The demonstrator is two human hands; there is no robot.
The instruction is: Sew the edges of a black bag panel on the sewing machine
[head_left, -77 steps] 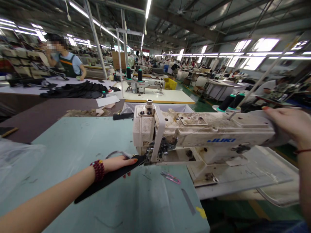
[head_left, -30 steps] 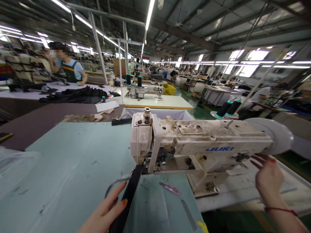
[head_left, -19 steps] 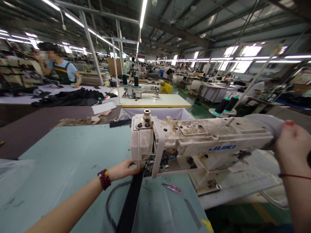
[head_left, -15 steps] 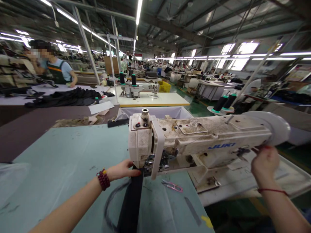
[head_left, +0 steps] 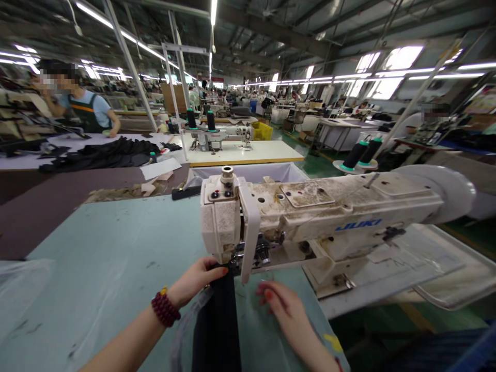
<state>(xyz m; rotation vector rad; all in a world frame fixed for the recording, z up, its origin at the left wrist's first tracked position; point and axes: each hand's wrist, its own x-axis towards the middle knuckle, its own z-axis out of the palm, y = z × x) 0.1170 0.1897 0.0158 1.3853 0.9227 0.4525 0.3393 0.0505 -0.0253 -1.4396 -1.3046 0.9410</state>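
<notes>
A long black fabric strip (head_left: 217, 330) runs up the table to the needle area of a worn white JUKI sewing machine (head_left: 310, 212). My left hand (head_left: 196, 281) is closed on the strip's far end, thumb on top, just below the machine head. A greyish cord or tube (head_left: 189, 323) lies along the strip's left side. Right of the strip, over the green table surface, is my right hand (head_left: 284, 310), its fingers curled together and slightly blurred. The spot where the pink-handled thread snips lay is covered by this hand; whether it holds them is hidden.
A light green worktop (head_left: 127, 248) spreads to the left. Behind the machine stands a white-lined bin (head_left: 267, 173). Thread cones (head_left: 354, 155) rise behind the arm. A person (head_left: 87, 108) sits at the far left beside a dark fabric pile (head_left: 104, 155).
My right hand has come from the handwheel at the right down to the table near the snips, now out of sight. My left hand stays on the strip by the machine head.
</notes>
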